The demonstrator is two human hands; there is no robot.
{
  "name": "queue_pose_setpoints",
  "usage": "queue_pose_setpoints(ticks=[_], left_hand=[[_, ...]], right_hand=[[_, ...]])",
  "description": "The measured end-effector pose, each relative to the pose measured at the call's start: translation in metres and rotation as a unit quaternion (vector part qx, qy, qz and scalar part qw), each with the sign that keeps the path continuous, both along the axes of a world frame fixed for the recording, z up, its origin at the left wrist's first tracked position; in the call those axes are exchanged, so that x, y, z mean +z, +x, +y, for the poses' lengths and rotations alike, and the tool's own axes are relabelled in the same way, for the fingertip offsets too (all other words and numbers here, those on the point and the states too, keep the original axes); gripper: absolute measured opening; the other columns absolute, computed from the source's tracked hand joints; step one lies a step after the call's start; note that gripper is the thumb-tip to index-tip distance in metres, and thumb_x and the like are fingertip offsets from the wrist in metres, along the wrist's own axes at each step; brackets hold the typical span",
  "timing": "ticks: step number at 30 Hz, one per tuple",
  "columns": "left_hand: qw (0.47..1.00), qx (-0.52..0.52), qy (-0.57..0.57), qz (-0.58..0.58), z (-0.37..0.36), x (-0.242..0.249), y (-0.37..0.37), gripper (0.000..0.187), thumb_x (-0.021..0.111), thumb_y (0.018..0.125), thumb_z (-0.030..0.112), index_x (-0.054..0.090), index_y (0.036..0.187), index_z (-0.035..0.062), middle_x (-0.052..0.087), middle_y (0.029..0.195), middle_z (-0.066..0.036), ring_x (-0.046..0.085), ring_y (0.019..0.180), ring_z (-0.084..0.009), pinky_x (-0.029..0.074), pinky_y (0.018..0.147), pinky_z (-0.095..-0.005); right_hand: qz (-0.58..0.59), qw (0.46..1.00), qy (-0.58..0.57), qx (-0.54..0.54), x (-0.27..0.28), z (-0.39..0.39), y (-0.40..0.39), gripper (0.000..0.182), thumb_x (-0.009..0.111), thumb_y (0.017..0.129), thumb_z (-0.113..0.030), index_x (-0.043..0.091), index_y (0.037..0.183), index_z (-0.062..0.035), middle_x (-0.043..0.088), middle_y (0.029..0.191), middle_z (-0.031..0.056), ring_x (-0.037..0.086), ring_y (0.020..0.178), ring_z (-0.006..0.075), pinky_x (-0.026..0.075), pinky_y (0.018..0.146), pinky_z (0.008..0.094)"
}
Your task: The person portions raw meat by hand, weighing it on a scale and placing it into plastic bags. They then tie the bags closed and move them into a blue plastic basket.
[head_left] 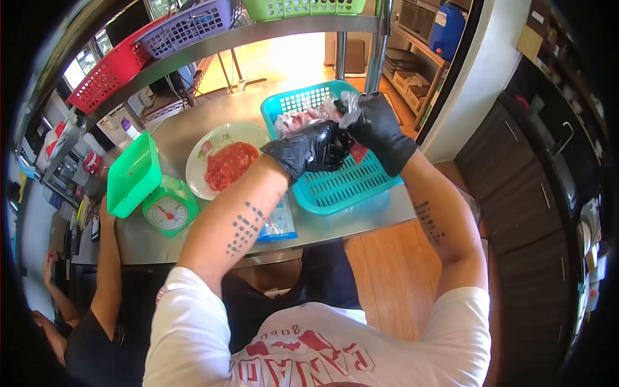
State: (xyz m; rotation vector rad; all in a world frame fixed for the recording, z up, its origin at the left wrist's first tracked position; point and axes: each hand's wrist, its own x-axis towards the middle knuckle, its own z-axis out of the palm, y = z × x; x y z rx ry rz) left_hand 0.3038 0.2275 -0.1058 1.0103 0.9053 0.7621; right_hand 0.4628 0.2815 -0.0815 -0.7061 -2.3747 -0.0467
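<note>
Both of my hands wear black gloves and work above a turquoise plastic basket (322,208). My right hand (382,129) is closed on the gathered top of a clear plastic bag (350,108). Close beside it, my left hand (313,147) has its fingers curled around the lower part of this bag; the fingertips are partly hidden. Red meat (358,153) shows just under the hands. More bagged meat (302,120) lies at the basket's far end. Left of the basket, a white plate (195,169) holds ground red meat (231,166).
A green kitchen scale (171,209) with a green tray (134,177) stands on the steel table (242,106). Blue-edged plastic packaging (278,222) lies under my left forearm. A person's arm (106,264) rests at the left. Overhead, a shelf (290,31) carries colored baskets.
</note>
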Motion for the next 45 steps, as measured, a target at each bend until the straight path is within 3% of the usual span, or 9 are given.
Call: queue_pose_setpoints(ticks=[5,8,12,16,20,21,23,32,45], left_hand=[[0.971,-0.023,0.231,-0.061,0.021,-0.02,0.0,0.018,0.047,0.087,0.011,0.06,0.096,0.0034,0.058,0.074,-0.005,0.057,0.066,-0.016,0.048,0.064,-0.0219],[0.952,0.196,0.217,-0.094,0.007,0.002,0.011,0.019,0.046,0.087,0.014,0.06,0.093,0.0033,0.062,0.086,-0.009,0.058,0.076,-0.019,0.047,0.071,-0.0243],[0.887,0.266,-0.101,-0.365,0.002,0.017,0.019,0.035,0.053,0.083,0.037,0.06,0.095,0.0043,0.062,0.095,-0.014,0.055,0.089,-0.0271,0.044,0.079,-0.0415],[0.887,0.302,-0.128,-0.325,0.005,-0.007,0.022,0.036,0.051,0.084,0.043,0.057,0.094,0.008,0.058,0.089,-0.009,0.052,0.088,-0.0258,0.041,0.081,-0.0443],[0.859,0.38,-0.193,-0.285,0.011,-0.006,0.034,0.042,0.05,0.084,0.047,0.057,0.1,0.0095,0.058,0.096,-0.009,0.053,0.093,-0.0262,0.039,0.088,-0.0475],[0.86,0.378,-0.196,-0.282,0.011,-0.011,0.039,0.042,0.05,0.084,0.047,0.057,0.1,0.0095,0.058,0.096,-0.009,0.053,0.093,-0.0262,0.039,0.088,-0.0475],[0.882,0.148,-0.126,-0.429,0.012,-0.02,0.044,0.049,0.046,0.084,0.05,0.056,0.109,0.0084,0.059,0.107,-0.013,0.054,0.101,-0.0286,0.038,0.093,-0.0478],[0.812,0.199,-0.091,-0.541,-0.004,-0.022,0.055,0.046,0.056,0.082,0.042,0.056,0.104,0.0021,0.06,0.103,-0.014,0.056,0.097,-0.0318,0.04,0.093,-0.0486],[0.903,0.244,-0.039,-0.351,-0.024,0.001,0.04,0.044,0.051,0.085,0.044,0.055,0.102,0.0045,0.058,0.095,-0.013,0.055,0.088,-0.0271,0.046,0.081,-0.0451]], right_hand=[[0.016,0.989,0.134,-0.064,-0.003,-0.039,0.009,0.02,0.056,0.076,-0.031,0.063,0.089,-0.016,0.061,0.081,0.008,0.054,0.079,0.0242,0.038,0.076,0.0368],[-0.018,0.986,0.121,-0.116,-0.035,-0.021,0.02,0.023,0.058,0.077,-0.021,0.063,0.097,-0.0113,0.062,0.082,0.0086,0.055,0.075,0.0259,0.04,0.073,0.0362],[0.275,0.913,-0.295,-0.063,-0.046,-0.019,0.022,0.015,0.056,0.087,-0.015,0.062,0.094,-0.003,0.062,0.076,0.0073,0.058,0.066,0.0161,0.045,0.057,0.0287],[0.461,0.854,-0.21,-0.123,-0.021,-0.018,0.028,0.015,0.056,0.087,-0.013,0.061,0.094,-0.0008,0.061,0.071,0.0053,0.057,0.066,0.0128,0.047,0.061,0.0276],[0.212,0.964,-0.136,-0.09,-0.007,-0.041,0.022,0.022,0.059,0.081,-0.009,0.06,0.102,-0.0015,0.063,0.075,0.0127,0.06,0.066,0.0126,0.046,0.061,0.0282],[0.184,0.954,-0.222,-0.085,-0.016,-0.046,0.01,0.021,0.06,0.081,-0.014,0.06,0.098,-0.0019,0.061,0.073,0.0182,0.062,0.066,0.0226,0.048,0.063,0.0325],[0.09,0.971,-0.169,-0.14,-0.03,-0.032,-0.001,0.026,0.064,0.077,-0.023,0.061,0.088,0.0005,0.063,0.085,0.0209,0.062,0.08,0.0361,0.049,0.07,0.0384],[0.096,0.974,-0.18,-0.097,-0.041,-0.024,0.0,0.027,0.065,0.075,-0.026,0.059,0.079,-0.0006,0.061,0.081,0.0223,0.06,0.077,0.0379,0.048,0.067,0.0401],[0.049,0.989,-0.129,-0.061,-0.034,-0.028,-0.001,0.014,0.065,0.074,-0.012,0.06,0.084,-0.0039,0.062,0.078,0.0182,0.062,0.069,0.0322,0.048,0.061,0.0363]])
